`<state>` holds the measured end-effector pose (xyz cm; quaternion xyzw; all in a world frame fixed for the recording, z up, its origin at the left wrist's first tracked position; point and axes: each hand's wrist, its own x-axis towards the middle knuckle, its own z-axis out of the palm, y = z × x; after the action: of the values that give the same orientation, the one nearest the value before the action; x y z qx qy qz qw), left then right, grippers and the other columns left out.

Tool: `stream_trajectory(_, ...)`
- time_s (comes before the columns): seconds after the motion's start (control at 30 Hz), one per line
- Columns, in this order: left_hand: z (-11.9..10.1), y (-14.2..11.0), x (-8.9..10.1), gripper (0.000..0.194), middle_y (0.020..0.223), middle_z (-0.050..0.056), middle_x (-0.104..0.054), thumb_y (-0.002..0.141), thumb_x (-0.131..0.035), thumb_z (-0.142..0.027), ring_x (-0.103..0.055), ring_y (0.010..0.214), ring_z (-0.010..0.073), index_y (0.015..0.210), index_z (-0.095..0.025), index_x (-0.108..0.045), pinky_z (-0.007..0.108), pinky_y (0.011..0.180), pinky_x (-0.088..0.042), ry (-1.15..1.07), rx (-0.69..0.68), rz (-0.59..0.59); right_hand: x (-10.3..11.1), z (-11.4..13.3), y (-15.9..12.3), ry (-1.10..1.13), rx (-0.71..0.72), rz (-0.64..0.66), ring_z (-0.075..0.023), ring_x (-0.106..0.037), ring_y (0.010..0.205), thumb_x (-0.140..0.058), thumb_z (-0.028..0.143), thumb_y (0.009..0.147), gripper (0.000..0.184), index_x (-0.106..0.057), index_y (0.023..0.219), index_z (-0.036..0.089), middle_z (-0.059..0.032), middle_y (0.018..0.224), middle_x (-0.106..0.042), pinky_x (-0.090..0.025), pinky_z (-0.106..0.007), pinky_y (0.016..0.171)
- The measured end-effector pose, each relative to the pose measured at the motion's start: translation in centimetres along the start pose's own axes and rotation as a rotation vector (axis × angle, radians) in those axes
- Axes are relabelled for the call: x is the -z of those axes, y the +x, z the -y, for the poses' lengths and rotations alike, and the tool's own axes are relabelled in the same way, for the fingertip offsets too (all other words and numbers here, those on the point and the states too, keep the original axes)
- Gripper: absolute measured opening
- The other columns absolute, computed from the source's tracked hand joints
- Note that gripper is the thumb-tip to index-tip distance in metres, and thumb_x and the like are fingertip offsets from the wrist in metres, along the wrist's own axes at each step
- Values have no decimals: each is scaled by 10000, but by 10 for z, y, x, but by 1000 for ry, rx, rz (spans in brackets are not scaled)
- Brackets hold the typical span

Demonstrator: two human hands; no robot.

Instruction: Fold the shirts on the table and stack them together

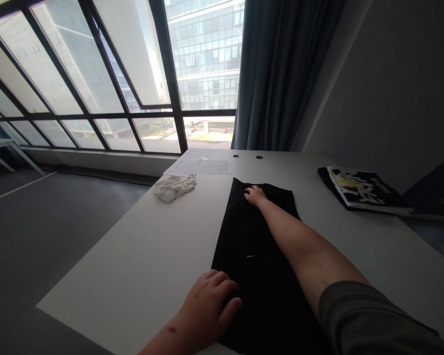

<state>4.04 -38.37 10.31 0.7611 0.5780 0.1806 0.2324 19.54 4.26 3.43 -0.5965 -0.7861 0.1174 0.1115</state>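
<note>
A long black garment (240, 236), possibly folded trousers, lies flat along the white table (144, 261), narrower at its far end. It carries a small pale mark near the middle. My right hand (255, 195) reaches across it and rests on the cloth near that far end, fingers slightly bent. By the garment's near left edge is my left hand (214, 303), its fingers loosely curved over the edge and the thumb apart from them. My right forearm covers part of the garment's right side.
A crumpled off-white cloth (174, 188) and printed paper sheets (214, 166) lie at the table's far left. Dark folded items with a white-and-yellow print (366, 187) sit at the right. Beyond the table are a blue curtain (281, 74) and windows.
</note>
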Motion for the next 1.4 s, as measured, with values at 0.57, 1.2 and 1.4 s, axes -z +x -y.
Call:
stream_trajectory(0.57,58,7,-75,765,1756,71,-182,1020,-546,-345,-232,1611,326,1692,-298,-183,526,1249,-391,425,-70,-194,-49,71,-7,-42,104,123,-357,-193,1595,-403,549,1032,744,-370,1638,118,-195,1727,-229,-115,-562,1283)
stream_trajectory(1.2,100,-6,-61,659,1720,104,-301,1019,-546,-421,-295,1585,348,1633,-267,-362,590,1230,-371,591,-45,-198,10,-36,-7,8,191,-170,-333,-228,1579,-436,451,1047,539,-563,1519,225,-133,1660,-400,-185,-534,1275)
stream_trajectory(1.4,28,34,-45,450,1519,61,-584,992,-593,-331,-557,1374,274,1440,-293,-582,461,1110,-490,350,-211,2,50,-168,-38,8,107,-222,-288,-594,1278,-433,266,993,419,-766,1213,137,-177,1275,-718,-366,-440,1186)
